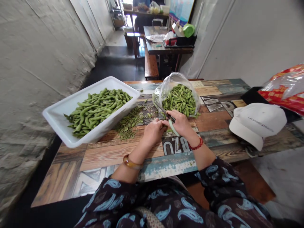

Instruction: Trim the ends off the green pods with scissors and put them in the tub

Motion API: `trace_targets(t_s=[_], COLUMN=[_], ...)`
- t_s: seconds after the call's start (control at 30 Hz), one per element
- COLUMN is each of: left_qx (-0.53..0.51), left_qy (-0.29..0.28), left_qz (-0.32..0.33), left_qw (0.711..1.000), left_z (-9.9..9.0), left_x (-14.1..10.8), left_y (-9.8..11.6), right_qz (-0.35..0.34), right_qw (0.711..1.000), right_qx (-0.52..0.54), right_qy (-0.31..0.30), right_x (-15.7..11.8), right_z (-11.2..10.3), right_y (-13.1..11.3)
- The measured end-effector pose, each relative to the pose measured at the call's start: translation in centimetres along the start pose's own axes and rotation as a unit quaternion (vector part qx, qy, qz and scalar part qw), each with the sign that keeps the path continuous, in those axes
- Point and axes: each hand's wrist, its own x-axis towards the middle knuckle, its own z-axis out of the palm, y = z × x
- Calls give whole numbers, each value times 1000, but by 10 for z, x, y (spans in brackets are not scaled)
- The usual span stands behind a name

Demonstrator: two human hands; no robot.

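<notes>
My right hand (180, 123) is closed round a pair of scissors (161, 109), its dark blades pointing away to the upper left and a pale green handle loop showing below the fingers. Close beside it, my left hand (153, 130) has its fingers pinched together; what they hold is hidden. Just beyond both hands lies a clear plastic bag (175, 77), its mouth open, full of green soybean pods (180, 98). Left of my hands is a loose heap of green trimmings (129, 123). A white plastic tub (54, 122) at the left holds more pods (99, 109).
The patchwork-patterned table (104, 156) carries a white cap (257, 122) on the right, with a red-and-clear plastic package (285, 88) behind it. Walls stand on both sides. Further off is another table (154, 47) with assorted items and a person (141, 4) behind.
</notes>
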Motion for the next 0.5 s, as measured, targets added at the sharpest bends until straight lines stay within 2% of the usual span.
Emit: trace_targets(t_s=[0.1,0.17,0.23,0.33,0.43,0.5], left_qx=[-25,-93,-197,-375,-509,-544], left_qy=[12,42,82,123,114,99], left_qz=[-3,-1,-16,-74,-117,-133], left_qw=[1000,995,977,916,845,823], left_z=[0,-2,-6,-14,-22,-26], left_x=[2,4,7,9,5,1], left_y=[-5,-11,-16,-20,-19,-17], right_qz=[-1,6,23,47,35,20], right_qw=[1000,1000,999,997,997,998], right_qx=[8,20,33,56,63,55], right_qy=[0,6,17,33,23,-2], right_x=[0,0,1,2,2,0], right_z=[0,-1,-3,-6,-8,-6], right_y=[1,2,2,2,2,1])
